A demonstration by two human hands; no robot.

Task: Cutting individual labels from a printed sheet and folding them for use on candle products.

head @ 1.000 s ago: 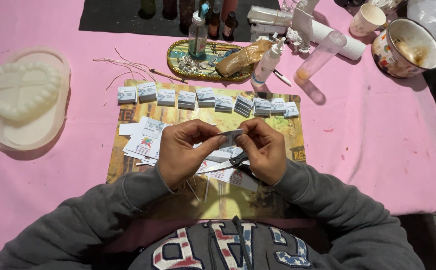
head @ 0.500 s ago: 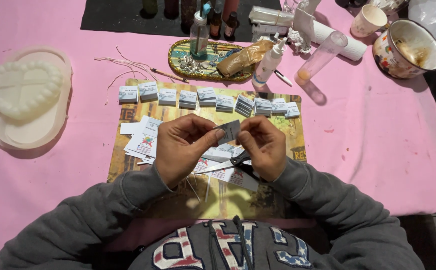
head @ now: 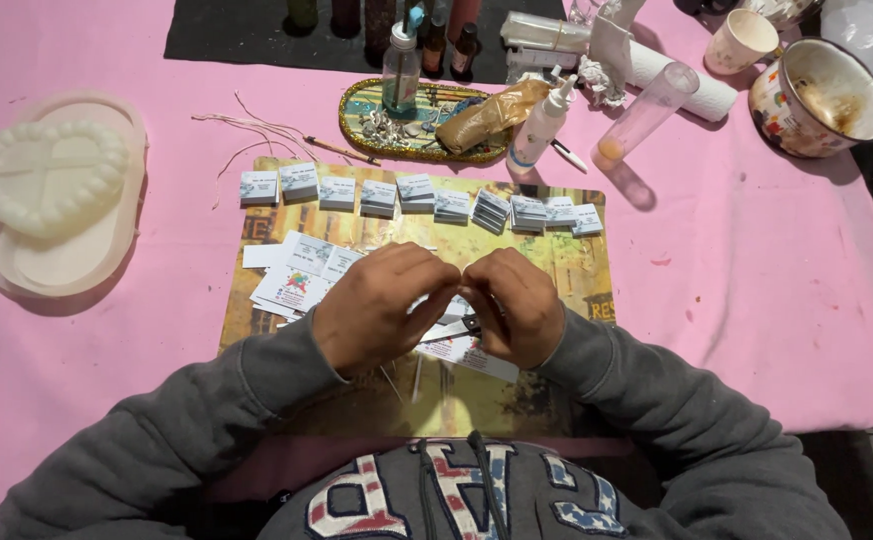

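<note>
My left hand (head: 377, 305) and my right hand (head: 517, 305) are low over the yellow printed mat (head: 577, 270), knuckles up, fingertips pressed together. They pinch a small folded paper card, which the fingers almost wholly hide. Directly beneath the hands lie black-handled scissors (head: 454, 327) on loose printed paper slips (head: 292, 280). A row of small folded card stacks (head: 417, 193) lines the mat's far edge.
A white heart-shaped mould (head: 47, 178) sits on the pink cloth at far left. Behind the mat are an oval gold-rimmed tray (head: 357, 110), a white squeeze bottle (head: 540, 125), a clear tube (head: 647, 110), a spray bottle (head: 400, 70) and, at right, an enamel mug (head: 817, 95).
Both hands have dropped toward the mat and rolled knuckles-up. The card, held up and in view half a second ago, is now tucked between the fingertips.
</note>
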